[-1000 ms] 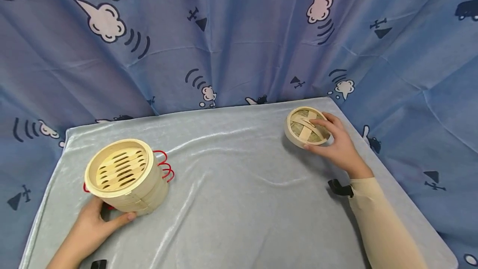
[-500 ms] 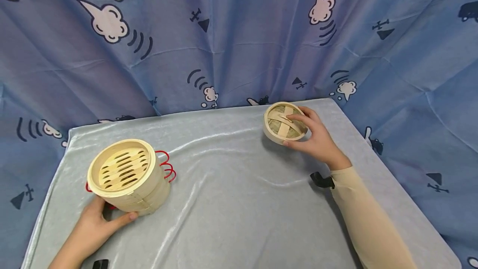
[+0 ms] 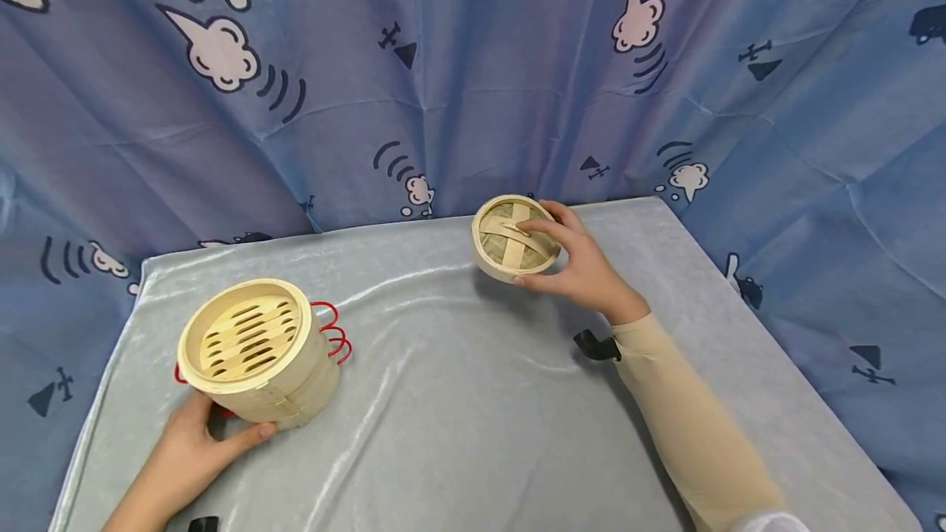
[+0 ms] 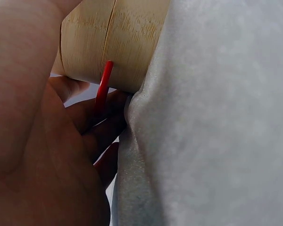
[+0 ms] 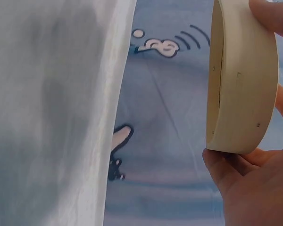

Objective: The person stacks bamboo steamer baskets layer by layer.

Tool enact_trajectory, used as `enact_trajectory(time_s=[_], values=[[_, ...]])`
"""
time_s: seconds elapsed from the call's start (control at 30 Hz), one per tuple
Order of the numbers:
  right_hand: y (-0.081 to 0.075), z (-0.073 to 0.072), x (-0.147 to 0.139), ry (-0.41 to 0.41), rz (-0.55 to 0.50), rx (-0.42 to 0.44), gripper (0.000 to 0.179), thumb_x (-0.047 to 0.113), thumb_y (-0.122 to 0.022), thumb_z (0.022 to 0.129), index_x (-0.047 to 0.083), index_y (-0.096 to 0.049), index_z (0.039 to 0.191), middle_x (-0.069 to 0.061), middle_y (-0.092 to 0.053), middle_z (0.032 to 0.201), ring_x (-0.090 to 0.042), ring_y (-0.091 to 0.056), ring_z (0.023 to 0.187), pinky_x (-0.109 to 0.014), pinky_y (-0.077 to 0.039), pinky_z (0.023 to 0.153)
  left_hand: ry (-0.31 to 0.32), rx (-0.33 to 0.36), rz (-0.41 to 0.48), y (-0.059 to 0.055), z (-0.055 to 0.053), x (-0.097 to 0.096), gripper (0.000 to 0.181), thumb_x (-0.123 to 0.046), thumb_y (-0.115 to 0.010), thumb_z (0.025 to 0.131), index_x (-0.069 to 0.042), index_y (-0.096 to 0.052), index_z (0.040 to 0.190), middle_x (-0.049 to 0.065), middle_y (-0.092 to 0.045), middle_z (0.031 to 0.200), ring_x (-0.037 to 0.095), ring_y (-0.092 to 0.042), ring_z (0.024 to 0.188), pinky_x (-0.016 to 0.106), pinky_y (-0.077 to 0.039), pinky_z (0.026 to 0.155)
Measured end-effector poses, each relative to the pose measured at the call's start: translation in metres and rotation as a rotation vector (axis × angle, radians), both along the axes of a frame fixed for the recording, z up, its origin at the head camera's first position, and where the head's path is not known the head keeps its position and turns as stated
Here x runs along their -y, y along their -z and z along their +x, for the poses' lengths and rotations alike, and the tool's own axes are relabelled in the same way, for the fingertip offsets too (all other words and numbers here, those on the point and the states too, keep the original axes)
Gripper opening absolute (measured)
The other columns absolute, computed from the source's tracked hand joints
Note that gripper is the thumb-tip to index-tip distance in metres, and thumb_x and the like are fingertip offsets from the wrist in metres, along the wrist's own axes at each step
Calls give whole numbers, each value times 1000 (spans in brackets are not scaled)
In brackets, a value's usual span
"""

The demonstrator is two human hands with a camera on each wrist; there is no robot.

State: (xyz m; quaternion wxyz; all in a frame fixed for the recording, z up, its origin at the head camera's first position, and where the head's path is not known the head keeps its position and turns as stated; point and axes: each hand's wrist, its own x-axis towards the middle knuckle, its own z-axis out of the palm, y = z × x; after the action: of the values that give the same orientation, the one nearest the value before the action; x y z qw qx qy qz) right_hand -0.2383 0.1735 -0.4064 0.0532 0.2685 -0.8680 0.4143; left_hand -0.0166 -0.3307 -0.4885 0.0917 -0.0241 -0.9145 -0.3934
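A round bamboo steamer [image 3: 299, 388] with a slatted top and red loop handles [image 3: 336, 327] stands at the left of the table. My left hand [image 3: 181, 454] holds its near side low down, thumb at the front; in the left wrist view the fingers reach under the wall [image 4: 132, 42] beside a red handle [image 4: 104, 87]. Away to the right, my right hand [image 3: 580, 265] grips a bamboo steamer lid [image 3: 497, 246] by its rim, raised above the cloth, with a finger near its woven strap. The right wrist view shows the lid's side [image 5: 247, 80] between thumb and fingers.
A pale grey velvety cloth [image 3: 443, 401] with wrinkles covers the table. Behind it hangs a blue patterned curtain [image 3: 473, 72], close to the back edge. A black wrist piece [image 3: 597, 346] sits at the right sleeve.
My right hand has carried the lid leftward across the back of the table, toward the steamer. My left hand and the steamer have stayed put, apart from a slight view shift.
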Motion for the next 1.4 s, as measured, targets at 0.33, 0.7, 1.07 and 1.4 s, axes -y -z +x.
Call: enact_trajectory(time_s=[0.33,0.7,1.07,1.4], values=[[0,-2,26,-67,-45,0,74,29,-95,67,29,-61,133,0,-22,159,-26,-22,146,-62,-27,108,6,-18,1,1,1,0,85,-25,-94,68,-25,-48,139,-4,-60,114,1,-51,101,9,-31,86],[0,5,63,-164,-77,-60,71,47,-90,68,36,-61,132,6,-23,158,-19,-27,143,-56,-35,106,24,-9,-5,0,-1,0,88,-24,-93,69,-27,-45,142,-4,-56,121,1,-48,106,7,-29,88],[-42,31,107,-286,-141,-36,68,20,-93,69,13,-64,130,-18,-28,153,-38,-34,137,-54,-37,105,12,14,11,5,2,-4,88,-23,-92,71,-31,-43,145,-9,-53,129,-1,-45,113,5,-26,92],[-25,26,146,-368,-154,-160,70,36,-93,66,23,-65,129,-11,-33,152,-24,-34,139,-44,-36,108,15,13,-17,4,2,-2,92,-27,-92,71,-31,-41,147,-4,-54,128,-1,-45,111,6,-27,90]])
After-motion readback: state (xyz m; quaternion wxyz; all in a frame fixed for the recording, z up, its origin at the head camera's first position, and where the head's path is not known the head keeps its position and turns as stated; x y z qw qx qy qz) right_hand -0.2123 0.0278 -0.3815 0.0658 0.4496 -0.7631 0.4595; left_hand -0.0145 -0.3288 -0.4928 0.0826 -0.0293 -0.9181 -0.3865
